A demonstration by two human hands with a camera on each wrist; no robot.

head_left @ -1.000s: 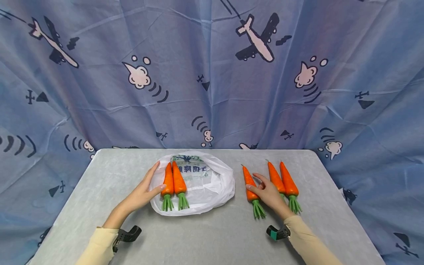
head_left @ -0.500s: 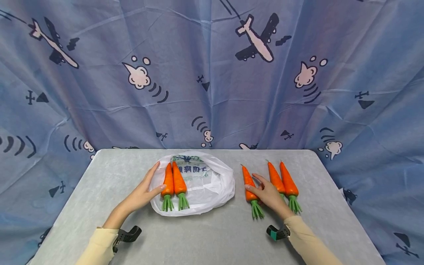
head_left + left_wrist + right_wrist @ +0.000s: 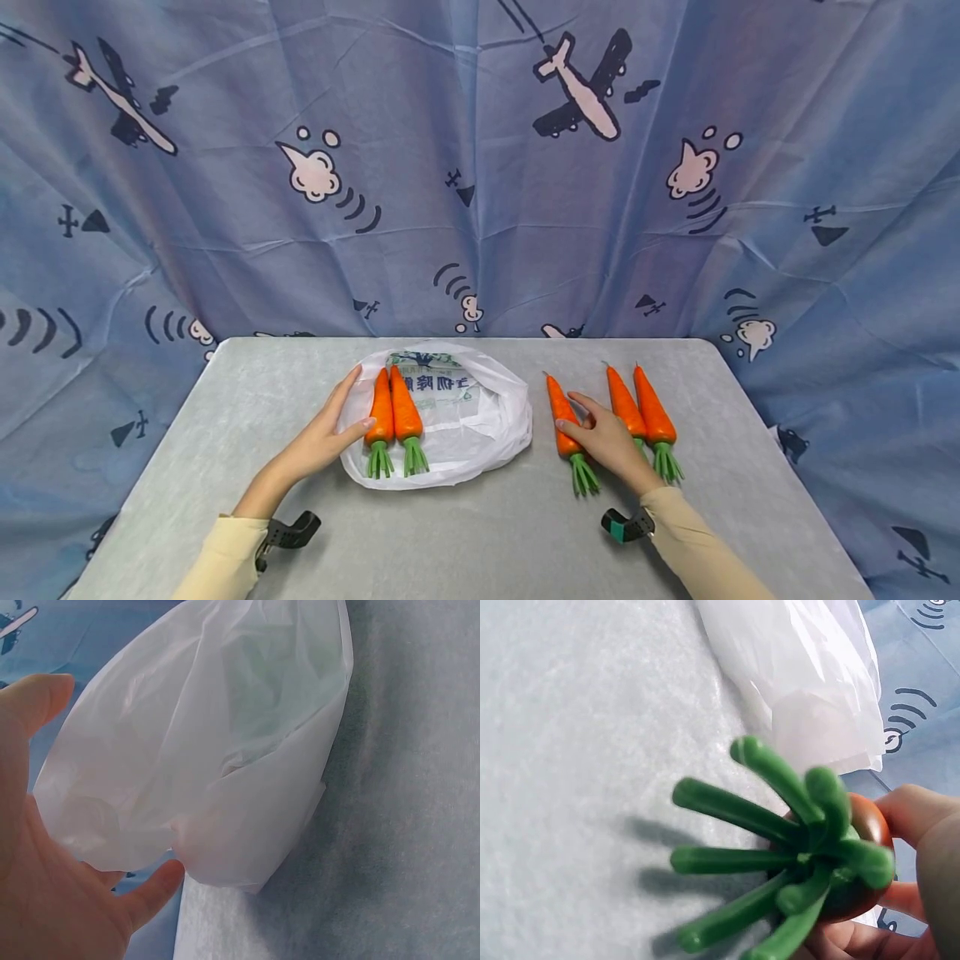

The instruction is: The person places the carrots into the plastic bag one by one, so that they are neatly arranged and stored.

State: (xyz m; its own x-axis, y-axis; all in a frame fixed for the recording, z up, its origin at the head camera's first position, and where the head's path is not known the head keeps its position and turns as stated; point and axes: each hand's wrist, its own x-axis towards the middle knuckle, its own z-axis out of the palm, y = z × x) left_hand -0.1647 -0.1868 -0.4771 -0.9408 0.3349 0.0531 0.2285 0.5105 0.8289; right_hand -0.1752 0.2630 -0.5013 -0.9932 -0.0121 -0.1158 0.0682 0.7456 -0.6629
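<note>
My right hand [image 3: 609, 437] grips an orange carrot [image 3: 559, 405], thumb on its near side and fingers across its far side. Its green stalks [image 3: 735, 859] fan out large in the right wrist view, hiding most of the carrot's body there. My left hand [image 3: 322, 433] rests against the left side of a white plastic bag [image 3: 468, 433], fingers spread and fairly straight along it. Two carrots lie side by side in the bag's mouth, a left one [image 3: 380, 408] and a right one [image 3: 406, 408]. The left wrist view shows the bag's outer wall [image 3: 247, 825] beside the spread fingers [image 3: 154, 896].
Right of my right hand lie two more carrots, one [image 3: 622, 400] partly hidden behind the hand and another [image 3: 654, 408] fully visible. Everything stands on a pale grey table [image 3: 465, 542]. A blue curtain [image 3: 420, 167] printed with planes hangs behind the table's far edge.
The gripped carrot has shifted very slightly, its tip a little to the left, with my right hand around it. My left hand, the bag and the other carrots keep their places.
</note>
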